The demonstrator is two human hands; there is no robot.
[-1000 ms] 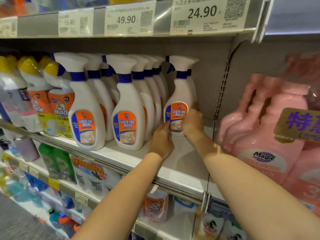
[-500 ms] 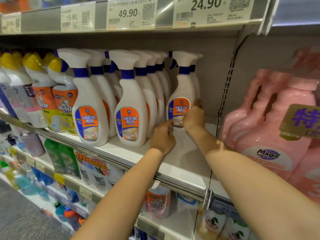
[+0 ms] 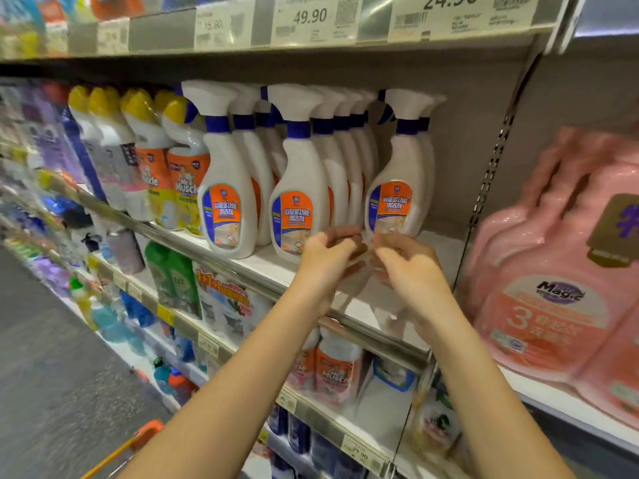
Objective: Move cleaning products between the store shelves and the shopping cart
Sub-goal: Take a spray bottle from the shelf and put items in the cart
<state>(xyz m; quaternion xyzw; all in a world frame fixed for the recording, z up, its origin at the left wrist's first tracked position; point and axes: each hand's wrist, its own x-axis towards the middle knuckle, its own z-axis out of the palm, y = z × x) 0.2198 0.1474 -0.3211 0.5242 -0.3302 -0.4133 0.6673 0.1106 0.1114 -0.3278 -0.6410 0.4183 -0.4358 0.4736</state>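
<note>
White spray bottles with blue collars and orange labels stand in rows on the middle shelf (image 3: 345,305). The rightmost front spray bottle (image 3: 397,188) stands upright by itself near the shelf's right end. My left hand (image 3: 325,261) and my right hand (image 3: 408,267) hover side by side just in front of and below its base, blurred by motion. Their fingers are loosely curled and hold nothing, and neither hand touches the bottle. An orange shopping cart handle (image 3: 147,431) shows at the bottom left.
Yellow-capped Mr Muscle bottles (image 3: 183,174) fill the shelf's left part. Large pink detergent jugs (image 3: 553,271) sit in the bay to the right, past a slotted upright (image 3: 491,174). Price tags (image 3: 311,19) line the shelf above. Lower shelves hold more bottles.
Both hands have let go of the rightmost spray bottle and drawn back toward me. The bottle stays upright on the shelf. The view has shifted slightly.
</note>
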